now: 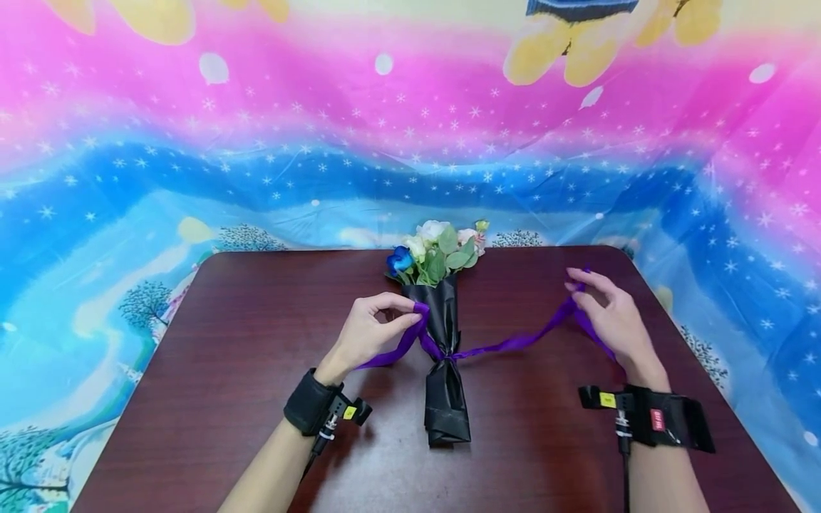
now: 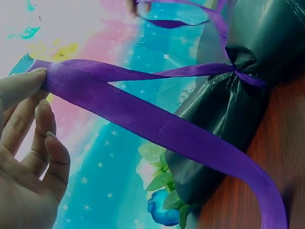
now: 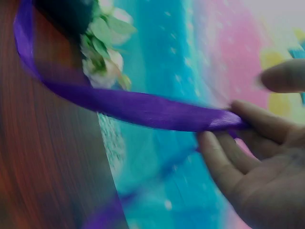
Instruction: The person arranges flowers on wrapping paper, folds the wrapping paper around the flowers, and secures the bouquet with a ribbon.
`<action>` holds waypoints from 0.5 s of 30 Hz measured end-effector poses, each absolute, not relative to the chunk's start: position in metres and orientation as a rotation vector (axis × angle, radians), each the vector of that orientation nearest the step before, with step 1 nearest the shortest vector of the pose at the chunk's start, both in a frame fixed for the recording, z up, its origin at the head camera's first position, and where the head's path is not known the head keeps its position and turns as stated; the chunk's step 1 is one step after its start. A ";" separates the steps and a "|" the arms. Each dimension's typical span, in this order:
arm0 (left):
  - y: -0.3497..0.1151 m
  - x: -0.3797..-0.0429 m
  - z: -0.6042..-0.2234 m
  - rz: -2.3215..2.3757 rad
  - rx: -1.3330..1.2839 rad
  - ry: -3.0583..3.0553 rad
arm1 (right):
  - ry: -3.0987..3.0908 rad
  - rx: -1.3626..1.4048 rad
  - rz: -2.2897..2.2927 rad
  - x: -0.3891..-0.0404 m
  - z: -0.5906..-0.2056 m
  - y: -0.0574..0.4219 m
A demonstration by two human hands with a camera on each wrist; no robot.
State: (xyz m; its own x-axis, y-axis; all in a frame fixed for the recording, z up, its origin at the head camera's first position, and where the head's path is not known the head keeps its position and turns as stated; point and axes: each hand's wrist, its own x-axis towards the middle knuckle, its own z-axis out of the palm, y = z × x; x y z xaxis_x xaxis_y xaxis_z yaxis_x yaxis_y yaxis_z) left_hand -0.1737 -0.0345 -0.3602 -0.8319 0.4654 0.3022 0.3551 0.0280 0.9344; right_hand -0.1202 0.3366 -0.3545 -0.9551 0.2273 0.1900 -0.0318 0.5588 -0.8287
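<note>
A bouquet in black wrapping paper (image 1: 447,417) lies on the table, its white flowers, blue flower (image 1: 400,261) and green leaves toward the far edge. Tied around its narrow waist is a purple ribbon (image 1: 507,345), with tails running to both sides. My left hand (image 1: 375,324) pinches a folded loop of one tail between thumb and index finger, just left of the wrapping; the rest droops to the table. Off to the right, my raised right hand (image 1: 618,324) holds the other tail between its fingers. In the right wrist view the thumb (image 3: 283,76) stands apart from the ribbon.
The brown wooden table (image 1: 256,285) has rounded far corners. Behind and beside it hangs a printed cloth backdrop (image 1: 359,171) in pink and blue. Each wrist wears a black strap with a small camera and cable.
</note>
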 end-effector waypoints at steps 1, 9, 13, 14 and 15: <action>-0.034 -0.173 -0.360 1.945 0.884 2.184 | -2.481 -0.133 1.352 -0.126 -0.355 0.329; -0.031 -0.168 -0.355 1.927 0.973 2.218 | -2.194 0.291 1.473 -0.160 -0.334 0.250; -0.029 -0.166 -0.356 1.909 1.019 2.234 | -2.274 0.421 1.493 -0.175 -0.338 0.229; -0.028 -0.166 -0.356 1.912 1.036 2.231 | -2.309 0.441 1.470 -0.180 -0.341 0.224; -0.027 -0.166 -0.356 1.917 1.050 2.223 | -2.352 0.450 1.437 -0.183 -0.343 0.220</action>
State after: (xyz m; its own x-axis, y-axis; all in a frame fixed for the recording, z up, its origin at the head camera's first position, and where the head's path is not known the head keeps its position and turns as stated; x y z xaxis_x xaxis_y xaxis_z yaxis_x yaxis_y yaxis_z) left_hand -0.1658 -0.0274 -0.3565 -0.7728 0.4949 0.3972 0.4655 0.0167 0.8849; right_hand -0.1833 0.2197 -0.3430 -0.8893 -0.0874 0.4489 -0.4393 0.4359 -0.7855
